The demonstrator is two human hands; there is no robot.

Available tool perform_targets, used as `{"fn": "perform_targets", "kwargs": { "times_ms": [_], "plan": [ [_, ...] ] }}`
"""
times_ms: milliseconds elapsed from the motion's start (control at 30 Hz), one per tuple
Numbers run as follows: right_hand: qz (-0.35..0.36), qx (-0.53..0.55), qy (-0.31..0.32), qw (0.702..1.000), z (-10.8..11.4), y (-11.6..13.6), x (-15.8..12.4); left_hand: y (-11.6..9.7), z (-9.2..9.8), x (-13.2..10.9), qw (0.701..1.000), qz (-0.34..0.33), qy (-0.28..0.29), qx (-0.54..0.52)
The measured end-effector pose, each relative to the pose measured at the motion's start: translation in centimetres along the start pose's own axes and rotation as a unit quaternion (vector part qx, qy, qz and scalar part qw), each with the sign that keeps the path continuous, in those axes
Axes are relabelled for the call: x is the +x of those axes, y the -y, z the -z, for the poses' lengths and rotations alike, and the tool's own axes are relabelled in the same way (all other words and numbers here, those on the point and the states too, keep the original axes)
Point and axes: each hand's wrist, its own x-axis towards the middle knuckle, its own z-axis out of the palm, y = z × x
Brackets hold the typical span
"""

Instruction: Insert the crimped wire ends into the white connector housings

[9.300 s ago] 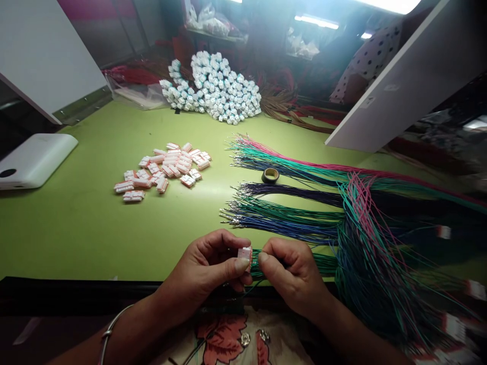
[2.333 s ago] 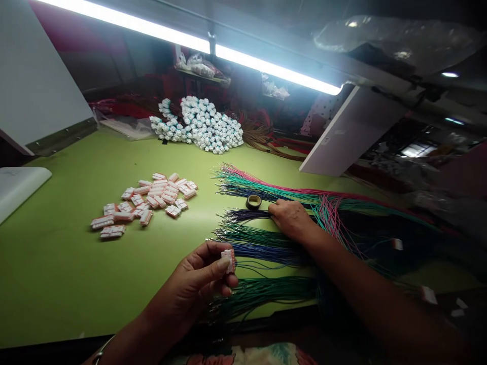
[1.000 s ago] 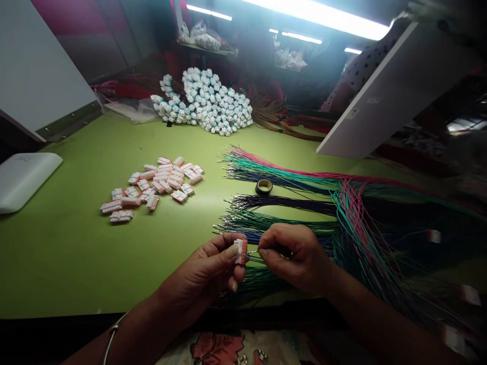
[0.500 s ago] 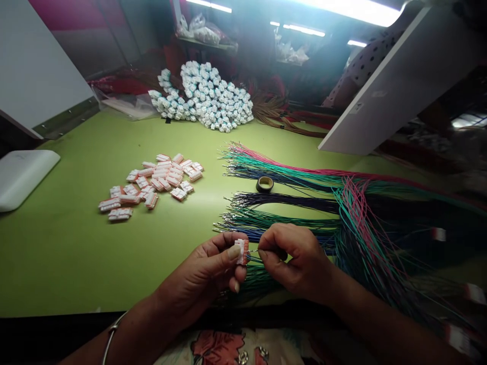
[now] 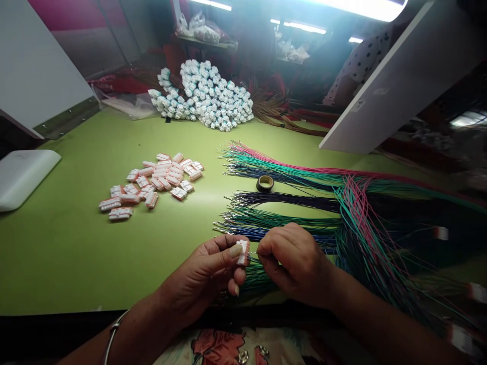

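Between thumb and fingers, my left hand (image 5: 213,266) grips a small white and orange connector housing (image 5: 242,252), its orange side facing right. A few wires run from that side. My right hand (image 5: 294,261) pinches a wire (image 5: 253,253) whose metal terminal end points at the orange face; whether the tip has entered a hole is too small to tell. Beneath and behind both hands lie bundles of green wires (image 5: 289,218) and blue wires (image 5: 254,233) with bare metal ends to the left.
Loose orange and white connectors (image 5: 163,175) lie in a pile left of centre. A roll of black tape (image 5: 265,183) rests by the pink and teal wires (image 5: 297,170). White connectors (image 5: 213,96) are heaped at the back. A white panel (image 5: 375,86) stands at right; a person's dotted sleeve (image 5: 357,63) shows behind.
The connector in my left hand has turned slightly and shifted a little to the right. My right hand's fingers have curled closer, still pinching the wire by the connector.
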Motion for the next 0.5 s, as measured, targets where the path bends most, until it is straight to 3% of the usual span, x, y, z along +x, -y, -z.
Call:
{"fn": "perform_targets", "kwargs": {
  "times_ms": [400,500],
  "plan": [
    [0.031,0.005,-0.015,0.999,-0.36,0.21,-0.29,0.51,-0.03,0.11,1.000,0.017,0.009,0.009],
    [0.003,0.038,-0.019,0.999,-0.51,0.27,-0.45,0.56,-0.13,-0.03,1.000,0.002,-0.003,0.022]
  ]
}}
